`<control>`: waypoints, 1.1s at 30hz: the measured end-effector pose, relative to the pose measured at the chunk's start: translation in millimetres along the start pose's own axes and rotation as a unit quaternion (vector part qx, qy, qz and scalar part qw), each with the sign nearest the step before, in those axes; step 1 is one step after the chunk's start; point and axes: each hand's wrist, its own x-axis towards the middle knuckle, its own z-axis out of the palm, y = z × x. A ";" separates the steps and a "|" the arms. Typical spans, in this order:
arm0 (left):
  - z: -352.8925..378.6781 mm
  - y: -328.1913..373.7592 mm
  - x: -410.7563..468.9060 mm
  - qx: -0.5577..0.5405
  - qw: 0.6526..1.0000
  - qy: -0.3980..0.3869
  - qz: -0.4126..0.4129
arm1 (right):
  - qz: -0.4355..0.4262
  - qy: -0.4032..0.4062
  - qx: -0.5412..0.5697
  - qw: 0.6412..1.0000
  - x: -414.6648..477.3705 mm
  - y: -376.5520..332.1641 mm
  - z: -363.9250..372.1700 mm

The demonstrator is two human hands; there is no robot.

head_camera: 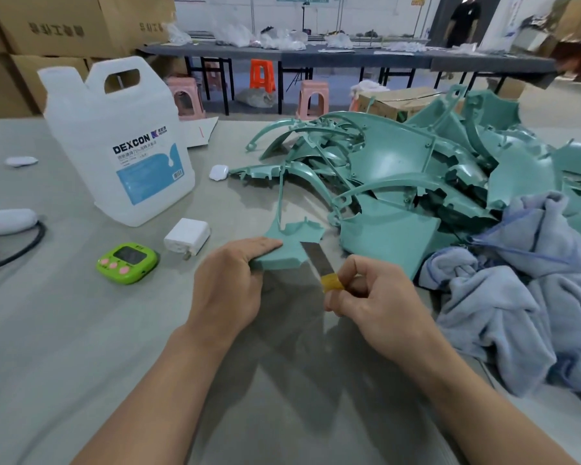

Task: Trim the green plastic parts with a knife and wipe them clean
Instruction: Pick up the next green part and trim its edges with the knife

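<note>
Grips one green part (289, 250) by its near-left edge with the left hand (227, 283), fingers laid over the top and closed on it; holds it low over the table (64, 330), straight ahead, cannot tell whether resting on it or lifted; pinches the knife (316, 260) in the right hand (373, 297) at the yellow-wrapped end, fingers curled round it, bare blade angled up-left with the tip on the part's right edge; cannot tell whether cutting or just touching; leaves the heap of green parts (399, 169) tangled beyond and to the right, touching the blue-grey cloth (534, 280) at near right; shows white jug (121, 146), green timer (127, 263) and white charger (187, 236) at left. Judges the part light, thin-walled, stiff yet springy, likely to flex under the blade; smooth, so probably slippery; expects the slim ribs and long strut to snap easily; best taken on the broad flat panel close to the cut, never by the strut; calls for shallow strokes away from the holding fingers, near the blade.
</note>
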 end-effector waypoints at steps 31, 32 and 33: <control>0.7 2.9 -0.3 -0.091 0.995 0.029 0.003 | -0.031 0.045 0.025 0.998 -12.1 -15.0 6.7; -0.4 4.0 0.0 -0.103 0.994 0.033 -0.004 | -0.015 0.061 0.004 0.998 -8.5 -13.1 6.3; -1.6 5.3 0.1 -0.124 0.992 0.034 -0.012 | 0.005 0.085 -0.006 0.996 -4.6 -11.1 3.3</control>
